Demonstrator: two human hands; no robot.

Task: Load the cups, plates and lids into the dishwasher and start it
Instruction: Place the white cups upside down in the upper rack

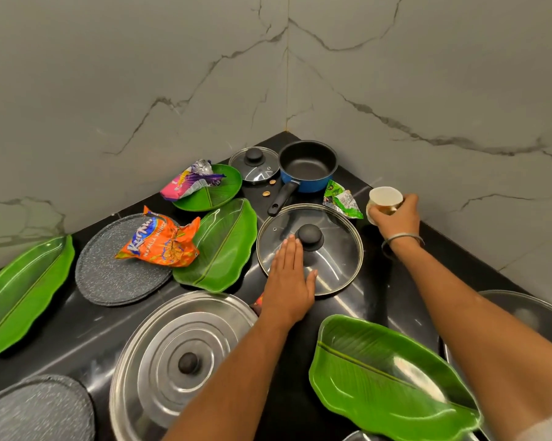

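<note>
**Inspector:** State the hands.

**Assistant:** The left hand [289, 281] lies flat, fingers straight and together, on the large glass lid [309, 249], fingertips just short of its black knob. The right hand [395, 214] is curled round a white cup [384, 198], which is tilted with its mouth towards the camera. I cannot tell whether the cup touches the black bench [357, 313]. A metal bangle sits on the right wrist.

**Inspector:** Other task items?

**Assistant:** Beyond the left hand: a small glass lid [254, 165] beside a blue saucepan [308, 167], whose handle points toward the large lid. Left of the left hand: a green leaf plate [223, 246], touching a second leaf plate [209, 189] that carries a pink wrapper [188, 183]. Further left: a grey speckled plate [118, 272] with an orange snack packet [163, 241] on it, then another leaf plate [23, 294]. Below the left forearm: a steel lid [179, 361]. Between the forearms: a fourth leaf plate [386, 380].

**Inspector:** Anything else?

**Assistant:** A green wrapper [341, 200] lies between the saucepan and the right hand.
</note>
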